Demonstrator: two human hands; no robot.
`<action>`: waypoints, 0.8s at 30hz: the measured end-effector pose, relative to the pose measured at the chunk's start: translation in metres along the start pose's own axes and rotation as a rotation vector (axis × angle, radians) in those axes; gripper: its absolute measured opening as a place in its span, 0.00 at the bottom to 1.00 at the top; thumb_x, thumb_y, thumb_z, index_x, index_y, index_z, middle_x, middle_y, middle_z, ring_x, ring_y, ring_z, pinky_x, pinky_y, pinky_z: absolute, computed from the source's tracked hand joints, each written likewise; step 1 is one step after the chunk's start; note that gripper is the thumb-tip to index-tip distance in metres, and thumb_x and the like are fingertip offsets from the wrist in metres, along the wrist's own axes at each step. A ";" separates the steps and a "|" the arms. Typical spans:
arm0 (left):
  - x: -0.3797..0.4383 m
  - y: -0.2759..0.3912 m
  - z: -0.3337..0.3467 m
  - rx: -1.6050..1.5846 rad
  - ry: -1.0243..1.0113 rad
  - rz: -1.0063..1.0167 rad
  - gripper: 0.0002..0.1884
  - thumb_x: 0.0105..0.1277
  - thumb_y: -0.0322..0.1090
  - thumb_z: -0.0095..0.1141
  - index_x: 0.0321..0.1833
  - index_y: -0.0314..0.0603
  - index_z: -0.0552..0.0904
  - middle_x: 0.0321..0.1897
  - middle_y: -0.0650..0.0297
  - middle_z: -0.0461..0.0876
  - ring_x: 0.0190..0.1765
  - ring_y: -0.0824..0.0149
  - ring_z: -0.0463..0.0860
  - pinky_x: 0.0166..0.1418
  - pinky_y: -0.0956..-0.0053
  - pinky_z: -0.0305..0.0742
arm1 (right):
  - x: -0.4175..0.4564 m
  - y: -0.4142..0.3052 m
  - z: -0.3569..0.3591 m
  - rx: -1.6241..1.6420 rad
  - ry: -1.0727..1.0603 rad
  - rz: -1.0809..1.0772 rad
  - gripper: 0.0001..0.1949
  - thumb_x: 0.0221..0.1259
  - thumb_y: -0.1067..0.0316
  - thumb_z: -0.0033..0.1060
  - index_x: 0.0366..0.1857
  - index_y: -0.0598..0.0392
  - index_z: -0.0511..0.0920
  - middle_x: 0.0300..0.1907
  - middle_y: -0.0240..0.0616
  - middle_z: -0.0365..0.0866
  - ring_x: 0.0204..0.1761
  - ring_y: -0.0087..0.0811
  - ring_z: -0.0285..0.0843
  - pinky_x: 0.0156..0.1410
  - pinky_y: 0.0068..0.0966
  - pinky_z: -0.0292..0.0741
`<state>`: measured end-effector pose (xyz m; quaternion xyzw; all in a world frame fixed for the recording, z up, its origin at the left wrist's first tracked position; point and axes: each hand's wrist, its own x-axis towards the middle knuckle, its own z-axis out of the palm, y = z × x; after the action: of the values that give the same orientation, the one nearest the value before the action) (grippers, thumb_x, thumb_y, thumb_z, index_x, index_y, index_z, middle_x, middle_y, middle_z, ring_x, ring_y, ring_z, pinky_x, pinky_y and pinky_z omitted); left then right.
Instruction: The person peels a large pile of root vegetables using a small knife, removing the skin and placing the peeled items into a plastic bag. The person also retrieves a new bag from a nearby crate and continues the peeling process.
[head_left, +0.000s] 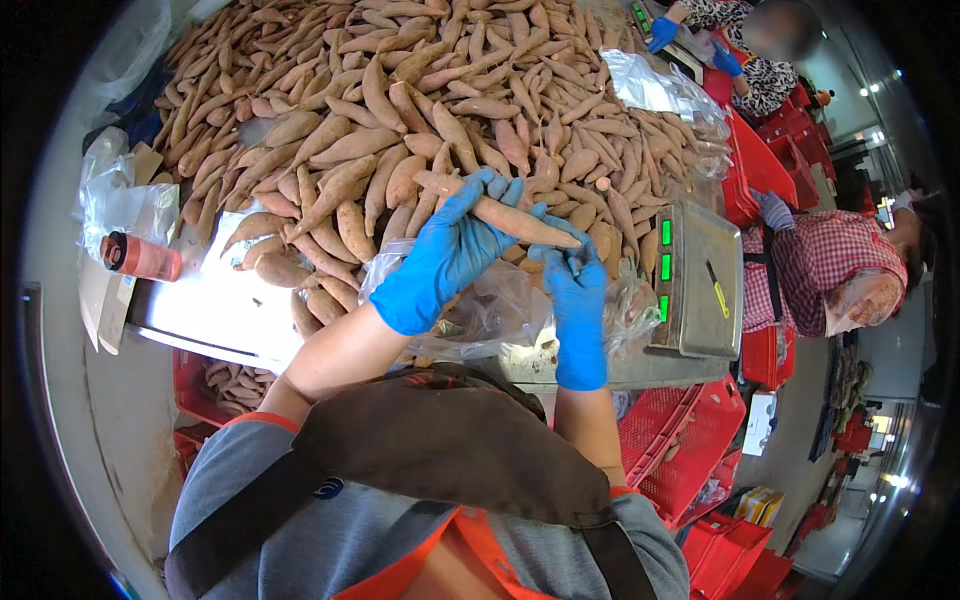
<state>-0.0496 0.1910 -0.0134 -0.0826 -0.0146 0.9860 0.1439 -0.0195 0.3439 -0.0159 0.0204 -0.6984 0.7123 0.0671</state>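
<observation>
In blue gloves, both my hands are raised over the near edge of a heap of sweet potatoes (450, 97). One long, slim sweet potato (517, 220) lies across the palm and fingers of my left hand (457, 247), its tapered end pointing right. At that tapered end, the fingertips of my right hand (574, 281) are closed around the tip. Below my hands, a thin clear plastic bag (499, 307) lies crumpled with its contents partly hidden. More clear plastic (634, 311) is bunched beside my right wrist.
At right stands a scale (701, 277) with green displays, a yellow cutter (718, 289) on its plate. A red-lidded bottle (142, 257) lies at left. Red crates (682, 442) stand below the table's right end. Two co-workers, one in a checked apron (847, 255), are at right.
</observation>
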 end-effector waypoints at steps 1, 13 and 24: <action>-0.001 -0.001 0.000 -0.027 0.014 -0.004 0.18 0.67 0.33 0.45 0.59 0.38 0.62 0.58 0.53 0.62 0.64 0.58 0.63 0.67 0.50 0.60 | 0.000 0.002 0.003 -0.057 -0.021 -0.093 0.11 0.61 0.75 0.47 0.47 0.61 0.72 0.42 0.41 0.77 0.36 0.22 0.74 0.41 0.17 0.72; -0.020 0.009 0.008 0.062 -0.082 -0.034 0.08 0.65 0.31 0.48 0.44 0.37 0.73 0.41 0.60 0.76 0.51 0.60 0.75 0.64 0.56 0.67 | 0.030 0.103 -0.070 0.252 0.603 0.790 0.11 0.61 0.66 0.49 0.45 0.58 0.72 0.26 0.37 0.76 0.15 0.25 0.62 0.18 0.28 0.63; -0.030 0.014 -0.006 0.125 0.193 0.021 0.06 0.65 0.33 0.48 0.34 0.38 0.72 0.26 0.61 0.71 0.34 0.63 0.73 0.54 0.60 0.71 | 0.036 0.122 -0.041 -0.815 0.144 0.449 0.41 0.47 0.58 0.64 0.63 0.64 0.52 0.41 0.52 0.78 0.44 0.40 0.77 0.47 0.32 0.73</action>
<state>-0.0245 0.1691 -0.0158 -0.1682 0.0618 0.9739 0.1390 -0.0672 0.3854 -0.1332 -0.2087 -0.9018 0.3764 -0.0381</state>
